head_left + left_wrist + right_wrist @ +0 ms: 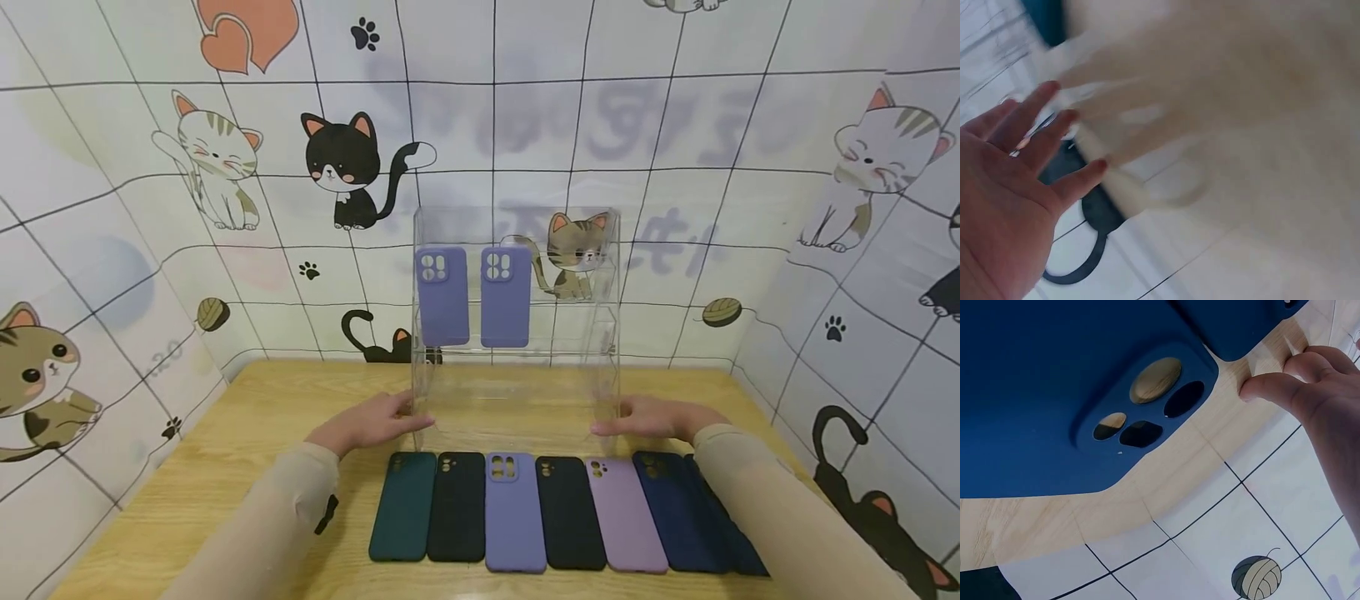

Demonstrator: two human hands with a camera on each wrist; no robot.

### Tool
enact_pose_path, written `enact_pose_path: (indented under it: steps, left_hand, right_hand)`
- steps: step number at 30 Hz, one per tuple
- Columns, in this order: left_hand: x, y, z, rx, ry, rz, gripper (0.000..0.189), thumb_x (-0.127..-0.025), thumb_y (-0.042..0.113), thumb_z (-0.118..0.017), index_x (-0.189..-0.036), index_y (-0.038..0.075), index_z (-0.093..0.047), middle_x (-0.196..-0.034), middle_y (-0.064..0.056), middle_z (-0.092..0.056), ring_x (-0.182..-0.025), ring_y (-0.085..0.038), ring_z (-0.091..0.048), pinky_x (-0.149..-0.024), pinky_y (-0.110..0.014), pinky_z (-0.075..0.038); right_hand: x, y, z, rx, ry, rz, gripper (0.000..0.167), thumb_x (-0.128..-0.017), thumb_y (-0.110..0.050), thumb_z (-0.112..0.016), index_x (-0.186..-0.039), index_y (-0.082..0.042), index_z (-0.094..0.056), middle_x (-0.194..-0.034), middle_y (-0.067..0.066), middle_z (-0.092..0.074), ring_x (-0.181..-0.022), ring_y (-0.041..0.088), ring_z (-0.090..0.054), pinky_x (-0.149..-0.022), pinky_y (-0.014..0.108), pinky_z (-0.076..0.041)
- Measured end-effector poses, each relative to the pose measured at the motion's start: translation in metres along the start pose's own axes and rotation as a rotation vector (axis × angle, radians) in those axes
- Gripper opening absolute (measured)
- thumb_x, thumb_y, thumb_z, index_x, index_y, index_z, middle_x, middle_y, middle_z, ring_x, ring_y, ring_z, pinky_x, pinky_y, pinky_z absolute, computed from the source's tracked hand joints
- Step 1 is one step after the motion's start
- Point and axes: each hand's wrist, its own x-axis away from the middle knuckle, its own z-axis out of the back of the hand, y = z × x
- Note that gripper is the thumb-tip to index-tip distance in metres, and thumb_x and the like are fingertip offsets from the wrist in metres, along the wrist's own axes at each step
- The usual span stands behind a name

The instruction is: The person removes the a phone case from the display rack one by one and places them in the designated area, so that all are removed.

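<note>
A clear plastic display rack (517, 383) stands on the table, with a periwinkle phone case (444, 308) and a second periwinkle phone case (505, 308) in its upper left part. My left hand (375, 419) is at the rack's lower left side, thumb toward the front. At the lower right side is my right hand (656, 417), its thumb also pointing inward. In the left wrist view the left hand (1022, 169) has its fingers spread and extended. The right hand (1316, 387) appears beside a dark blue phone case (1035, 400), not touching it.
Before the rack lies a row of phone cases: dark green (402, 508), black (457, 508), periwinkle (516, 525), another black (572, 512), lilac (626, 517) and dark blue (678, 517). My right sleeve (780, 500) partly covers the row's right end. A cat-print cloth (495, 133) hangs behind the wooden table (300, 383).
</note>
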Motion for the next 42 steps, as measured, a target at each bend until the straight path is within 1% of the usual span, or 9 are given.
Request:
enact_pose_path:
  steps: [4, 13, 16, 19, 26, 30, 35, 38, 42]
  left_hand:
    - [0.001, 0.012, 0.03, -0.016, 0.038, 0.014, 0.089, -0.103, 0.074, -0.047, -0.168, 0.015, -0.033, -0.15, -0.018, -0.064, -0.141, -0.04, -0.06, -0.115, -0.063, -0.046]
    - [-0.003, 0.065, 0.123, -0.172, 0.427, -0.076, 0.07, -0.108, 0.057, -0.055, -0.164, 0.017, -0.039, -0.136, -0.016, -0.074, -0.119, -0.037, -0.075, -0.1, -0.058, -0.058]
    - [-0.003, 0.084, 0.143, -0.207, 0.519, -0.099, 0.061, -0.108, 0.047, -0.06, -0.158, 0.016, -0.047, -0.13, -0.014, -0.077, -0.11, -0.035, -0.078, -0.095, -0.055, -0.06]
    - [-0.006, 0.099, 0.156, -0.235, 0.562, -0.109, 0.055, -0.107, 0.042, -0.063, -0.154, 0.015, -0.052, -0.125, -0.013, -0.078, -0.1, -0.031, -0.079, -0.09, -0.052, -0.06]
    - [-0.019, 0.123, 0.164, -0.3, 0.54, -0.092, 0.064, -0.104, 0.043, -0.069, -0.157, 0.014, -0.049, -0.115, -0.01, -0.075, -0.087, -0.029, -0.067, -0.08, -0.044, -0.054]
    - [-0.025, 0.132, 0.16, -0.33, 0.518, -0.072, 0.066, -0.104, 0.043, -0.069, -0.159, 0.012, -0.049, -0.117, -0.011, -0.069, -0.096, -0.029, -0.063, -0.084, -0.045, -0.054]
    - [-0.027, 0.133, 0.148, -0.365, 0.548, -0.102, 0.059, -0.105, 0.039, -0.068, -0.155, 0.011, -0.053, -0.132, -0.012, -0.064, -0.113, -0.031, -0.067, -0.099, -0.051, -0.057]
    - [-0.026, 0.132, 0.141, -0.389, 0.588, -0.141, 0.055, -0.106, 0.037, -0.067, -0.153, 0.012, -0.053, -0.135, -0.012, -0.063, -0.115, -0.031, -0.07, -0.096, -0.05, -0.059]
    - [-0.026, 0.129, 0.135, -0.398, 0.615, -0.164, 0.055, -0.105, 0.033, -0.069, -0.153, 0.012, -0.051, -0.126, -0.012, -0.069, -0.102, -0.031, -0.071, -0.088, -0.05, -0.059]
  right_hand:
    - [-0.001, 0.002, -0.001, 0.0, 0.005, -0.009, 0.103, -0.098, -0.063, -0.067, -0.173, -0.016, -0.014, -0.174, 0.03, -0.023, -0.161, 0.055, -0.019, -0.121, 0.073, -0.031]
    - [-0.002, 0.003, -0.003, 0.012, 0.018, -0.033, 0.105, -0.097, -0.066, -0.066, -0.173, -0.014, -0.016, -0.172, 0.032, -0.025, -0.159, 0.056, -0.023, -0.12, 0.073, -0.033]
    - [-0.003, 0.003, -0.003, 0.018, 0.023, -0.039, 0.106, -0.096, -0.067, -0.066, -0.173, -0.015, -0.016, -0.172, 0.032, -0.025, -0.159, 0.057, -0.023, -0.119, 0.073, -0.033]
    - [-0.004, 0.004, -0.004, 0.017, 0.022, -0.034, 0.106, -0.096, -0.067, -0.066, -0.173, -0.016, -0.015, -0.173, 0.031, -0.023, -0.16, 0.056, -0.022, -0.12, 0.074, -0.032]
    - [-0.004, 0.004, -0.004, 0.001, 0.015, -0.032, 0.106, -0.097, -0.066, -0.066, -0.173, -0.016, -0.013, -0.174, 0.03, -0.021, -0.16, 0.056, -0.019, -0.121, 0.075, -0.029]
    - [-0.004, 0.005, -0.004, 0.005, 0.019, -0.042, 0.107, -0.096, -0.067, -0.066, -0.173, -0.014, -0.014, -0.174, 0.03, -0.022, -0.16, 0.056, -0.02, -0.121, 0.075, -0.03]
    - [-0.003, 0.004, -0.004, 0.003, 0.02, -0.049, 0.108, -0.095, -0.068, -0.066, -0.173, -0.013, -0.015, -0.173, 0.03, -0.023, -0.16, 0.056, -0.02, -0.121, 0.075, -0.03]
    - [-0.003, 0.004, -0.005, 0.001, 0.023, -0.052, 0.109, -0.095, -0.068, -0.066, -0.172, -0.011, -0.016, -0.173, 0.031, -0.023, -0.16, 0.056, -0.02, -0.121, 0.075, -0.03]
    - [-0.003, 0.004, -0.005, 0.01, 0.032, -0.06, 0.11, -0.094, -0.07, -0.066, -0.172, -0.009, -0.018, -0.173, 0.031, -0.024, -0.159, 0.057, -0.021, -0.121, 0.074, -0.031]
